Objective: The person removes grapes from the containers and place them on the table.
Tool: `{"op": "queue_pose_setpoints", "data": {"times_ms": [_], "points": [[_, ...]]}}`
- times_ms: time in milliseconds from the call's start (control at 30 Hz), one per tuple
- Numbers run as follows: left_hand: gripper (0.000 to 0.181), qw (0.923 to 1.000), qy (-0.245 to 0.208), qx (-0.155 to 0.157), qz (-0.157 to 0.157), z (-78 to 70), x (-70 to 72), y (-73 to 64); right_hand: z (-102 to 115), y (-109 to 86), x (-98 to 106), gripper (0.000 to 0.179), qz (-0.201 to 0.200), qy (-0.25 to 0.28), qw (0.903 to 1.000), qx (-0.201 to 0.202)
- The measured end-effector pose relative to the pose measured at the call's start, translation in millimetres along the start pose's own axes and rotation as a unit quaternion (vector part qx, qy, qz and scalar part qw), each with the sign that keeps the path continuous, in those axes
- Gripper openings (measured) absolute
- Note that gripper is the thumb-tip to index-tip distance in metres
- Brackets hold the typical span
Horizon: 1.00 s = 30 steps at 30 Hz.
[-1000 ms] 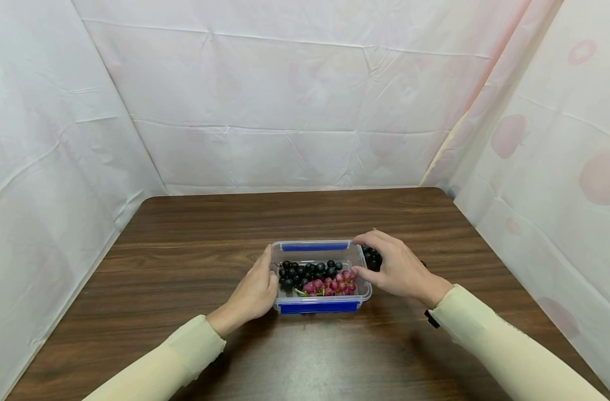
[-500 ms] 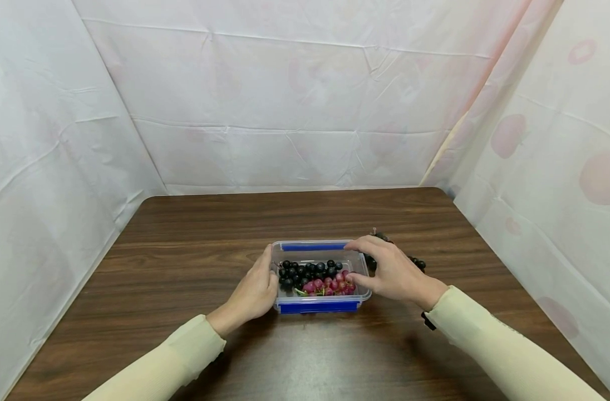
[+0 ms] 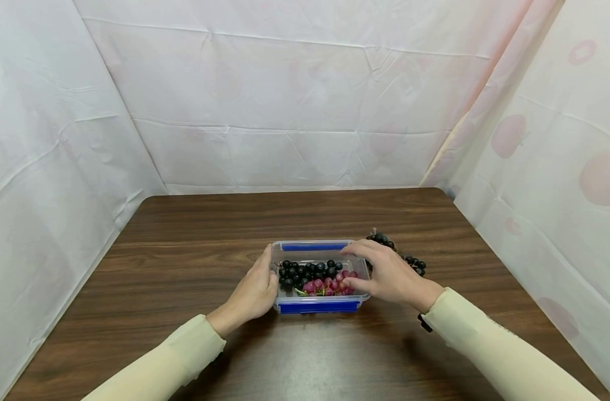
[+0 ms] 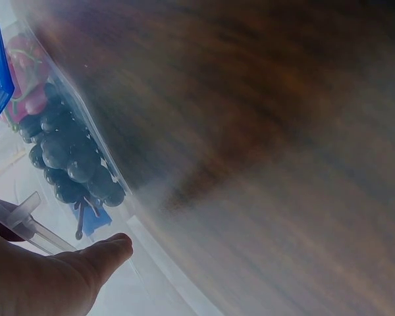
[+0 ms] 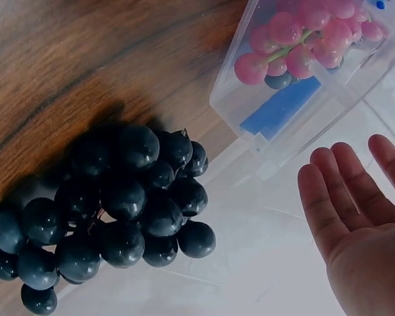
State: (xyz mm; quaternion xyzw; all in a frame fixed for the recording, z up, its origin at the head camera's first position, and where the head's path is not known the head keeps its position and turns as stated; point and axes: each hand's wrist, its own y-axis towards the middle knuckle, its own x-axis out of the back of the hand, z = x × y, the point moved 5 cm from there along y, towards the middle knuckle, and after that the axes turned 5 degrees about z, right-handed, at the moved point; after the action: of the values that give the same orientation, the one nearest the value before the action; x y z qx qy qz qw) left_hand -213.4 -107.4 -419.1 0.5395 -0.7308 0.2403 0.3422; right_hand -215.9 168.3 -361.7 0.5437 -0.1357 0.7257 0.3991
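Observation:
A clear plastic food container with blue latches stands on the table between both hands. Inside it a bunch of black grapes lies behind a bunch of pink grapes with green stems. My left hand rests along the container's left end with fingers extended; its thumb lies by the rim in the left wrist view. Over the right end hovers my right hand, thumb and fingers spread apart and holding nothing. In the right wrist view its fingers are held fairly straight beside the container.
Another bunch of black grapes lies on the table right of the container, partly hidden by the right hand in the head view. The brown wooden table is enclosed by pale printed sheets at the back and sides.
My right hand has shifted slightly left over the container's right end, uncovering more of the black grapes on the table. The left hand and container stay where they were.

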Motion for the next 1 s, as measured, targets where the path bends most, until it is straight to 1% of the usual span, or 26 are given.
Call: {"op": "queue_pose_setpoints", "data": {"times_ms": [233, 467, 633, 800, 1000], "points": [[0.067, 1.0000, -0.001, 0.003, -0.002, 1.2, -0.1, -0.1, 2, 3.0, -5, 0.052, 0.023, 0.017, 0.9996, -0.006], [0.067, 1.0000, 0.001, 0.008, 0.001, 2.4, 0.1, -1.2, 8, 7.8, -9, 0.053, 0.055, 0.012, 0.9982, -0.017], [0.067, 1.0000, 0.002, 0.006, 0.000, 2.2, 0.3, -1.1, 11, 11.6, -12, 0.054, 0.081, 0.015, 0.9965, -0.019], [0.067, 1.0000, 0.000, 0.005, 0.000, 1.6, 0.7, -1.7, 12, 14.3, -15, 0.054, 0.091, 0.012, 0.9957, -0.011], [0.066, 1.0000, 0.001, 0.006, 0.001, 1.7, 0.8, -1.4, 11, 18.2, -17, 0.050, 0.108, 0.020, 0.9939, -0.012]]}}
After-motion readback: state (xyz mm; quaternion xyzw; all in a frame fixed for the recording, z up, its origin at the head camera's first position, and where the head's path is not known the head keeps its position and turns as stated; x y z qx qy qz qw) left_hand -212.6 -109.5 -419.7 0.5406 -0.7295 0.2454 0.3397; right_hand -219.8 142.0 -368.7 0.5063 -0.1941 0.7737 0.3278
